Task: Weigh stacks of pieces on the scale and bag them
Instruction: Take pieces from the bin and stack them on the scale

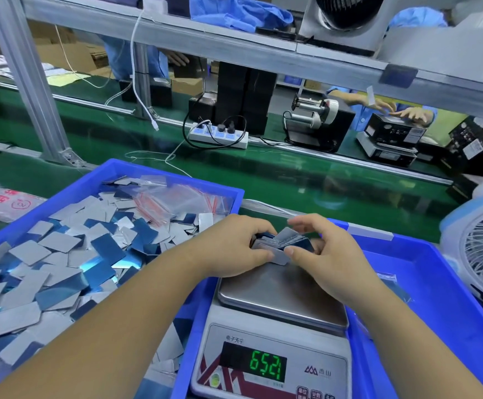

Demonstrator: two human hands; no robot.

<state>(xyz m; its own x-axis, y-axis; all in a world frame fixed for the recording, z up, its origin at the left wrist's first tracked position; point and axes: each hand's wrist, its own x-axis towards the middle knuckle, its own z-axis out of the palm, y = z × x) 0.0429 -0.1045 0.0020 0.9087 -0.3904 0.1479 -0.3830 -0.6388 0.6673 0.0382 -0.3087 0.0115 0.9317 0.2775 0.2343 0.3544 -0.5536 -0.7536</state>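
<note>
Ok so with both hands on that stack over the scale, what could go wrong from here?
1. The stack of grey and blue pieces looks fanned between the left hand and right hand, so pieces might slip out.
2. Hands resting on the steel scale pan could skew the green display.

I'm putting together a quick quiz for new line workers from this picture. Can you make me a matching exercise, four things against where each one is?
Things:
1. stack of pieces
2. loose pieces
3. small zip bags
4. power strip

Places:
A. on the green belt
B. far corner of the left blue tray
C. between the left hand and right hand, over the scale
D. spread across the left blue tray

Pairs: 1-C, 2-D, 3-B, 4-A
</note>
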